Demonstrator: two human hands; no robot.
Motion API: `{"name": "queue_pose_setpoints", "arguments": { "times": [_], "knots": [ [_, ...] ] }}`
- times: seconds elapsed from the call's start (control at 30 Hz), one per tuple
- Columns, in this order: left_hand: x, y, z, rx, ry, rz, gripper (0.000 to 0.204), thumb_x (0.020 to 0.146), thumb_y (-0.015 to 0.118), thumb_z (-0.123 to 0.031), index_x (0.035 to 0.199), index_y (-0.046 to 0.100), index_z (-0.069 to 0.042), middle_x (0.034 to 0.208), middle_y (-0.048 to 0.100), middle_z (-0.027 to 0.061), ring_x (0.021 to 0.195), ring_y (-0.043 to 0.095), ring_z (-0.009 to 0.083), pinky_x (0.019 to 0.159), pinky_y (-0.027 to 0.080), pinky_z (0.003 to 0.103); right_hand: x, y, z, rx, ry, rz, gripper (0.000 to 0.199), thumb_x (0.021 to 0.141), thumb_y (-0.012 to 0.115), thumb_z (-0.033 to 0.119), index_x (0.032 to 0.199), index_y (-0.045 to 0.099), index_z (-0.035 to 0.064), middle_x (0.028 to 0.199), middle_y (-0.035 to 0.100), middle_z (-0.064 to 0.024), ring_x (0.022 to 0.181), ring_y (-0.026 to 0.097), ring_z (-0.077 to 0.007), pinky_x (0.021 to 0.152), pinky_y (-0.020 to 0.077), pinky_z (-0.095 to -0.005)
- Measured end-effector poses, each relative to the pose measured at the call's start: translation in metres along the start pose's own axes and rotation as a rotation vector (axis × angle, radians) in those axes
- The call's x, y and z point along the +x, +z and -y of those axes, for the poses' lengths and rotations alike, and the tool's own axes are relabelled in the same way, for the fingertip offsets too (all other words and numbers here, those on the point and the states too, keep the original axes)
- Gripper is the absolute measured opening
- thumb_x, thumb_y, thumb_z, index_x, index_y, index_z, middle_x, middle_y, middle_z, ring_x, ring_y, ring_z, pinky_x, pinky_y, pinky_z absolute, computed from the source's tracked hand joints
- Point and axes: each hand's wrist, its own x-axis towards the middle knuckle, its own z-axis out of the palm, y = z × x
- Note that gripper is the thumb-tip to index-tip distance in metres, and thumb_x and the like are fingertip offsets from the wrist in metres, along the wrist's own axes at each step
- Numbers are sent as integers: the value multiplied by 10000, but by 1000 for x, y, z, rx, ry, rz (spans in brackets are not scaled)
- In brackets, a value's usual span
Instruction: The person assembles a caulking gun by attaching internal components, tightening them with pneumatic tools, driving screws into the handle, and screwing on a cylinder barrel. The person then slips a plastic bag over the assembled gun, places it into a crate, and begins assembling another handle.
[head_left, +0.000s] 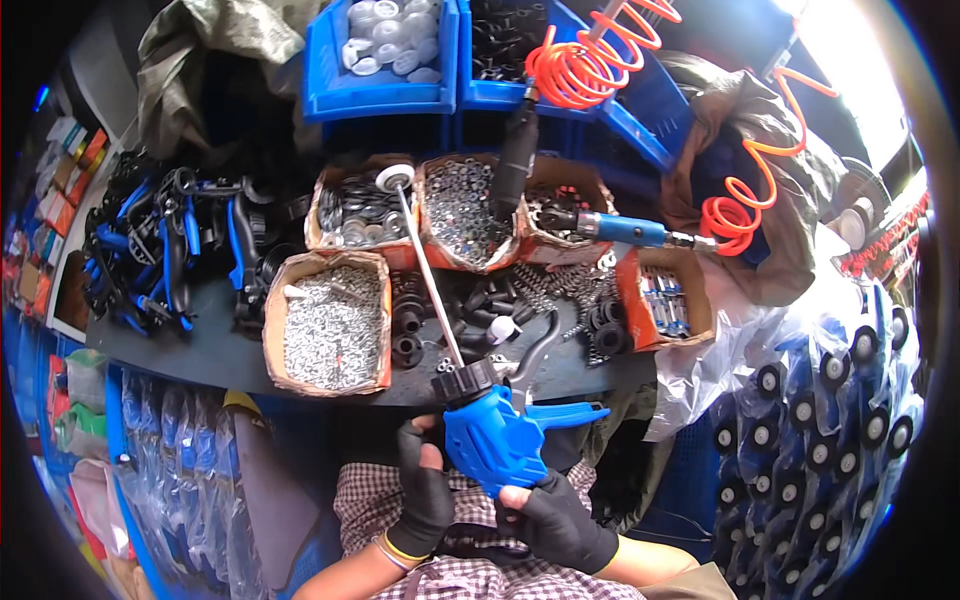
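In front of my lap I hold a blue plastic tool body (493, 442) with a black ribbed collar (465, 384). A long metal rod (432, 280) rises from the collar, tilted left, and ends in a white disc (396, 178). A blue lever (565, 414) sticks out to the right. My right hand (565, 525), in a black fingerless glove, grips the lower end of the body, thumb on its front. My left hand (425, 495), gloved alike, is beside the body's left side, fingers apart and slightly bent; whether it touches the body is unclear.
Behind stands a dark bench with a carton of small metal parts (335, 325), other cartons of hardware, and loose springs (545, 285). An air tool (630, 229) lies there on an orange coiled hose (735, 215). Blue-black handles (170, 240) are piled left; bagged parts (800, 440) hang right.
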Motion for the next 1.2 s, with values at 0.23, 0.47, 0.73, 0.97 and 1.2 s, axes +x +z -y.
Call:
{"name": "queue_pose_setpoints", "arguments": {
  "times": [0.23,0.47,0.73,0.97,1.2],
  "knots": [
    [18,13,-11,-57,-130,134,816,731,775,-175,1327,270,60,1193,476,155,1087,496,204,962,414,357,-11,21,10,-212,26,-15,366,894,613,133,1223,504,16,1049,597,-81,992,596,-187,853,490,-348],
    [31,23,-19,-143,-141,142,742,702,781,-158,1281,366,48,1124,538,126,1000,562,181,899,470,346,-21,3,107,-1233,-191,127,291,850,708,233,1014,616,11,794,628,-60,727,590,-128,672,488,-304],
    [44,37,-48,-356,-405,200,411,724,708,-38,1109,566,-27,957,628,76,810,639,152,739,552,302,208,36,231,-1426,-1481,-549,457,700,719,317,966,538,-8,931,556,-163,823,577,-323,722,460,-417],
    [45,28,-33,-203,-381,189,449,752,710,-79,1158,537,5,1005,610,84,909,603,172,845,502,328,293,59,239,-1230,-1211,-880,371,681,758,202,910,569,-20,754,614,-121,590,587,-222,551,468,-378],
    [42,-33,-76,626,149,136,662,703,809,-290,1184,459,-1,972,514,103,826,547,167,669,466,320,247,74,242,-767,-1511,-330,306,737,694,68,965,491,51,699,549,-43,528,535,-134,448,420,-272]
  ]
}}
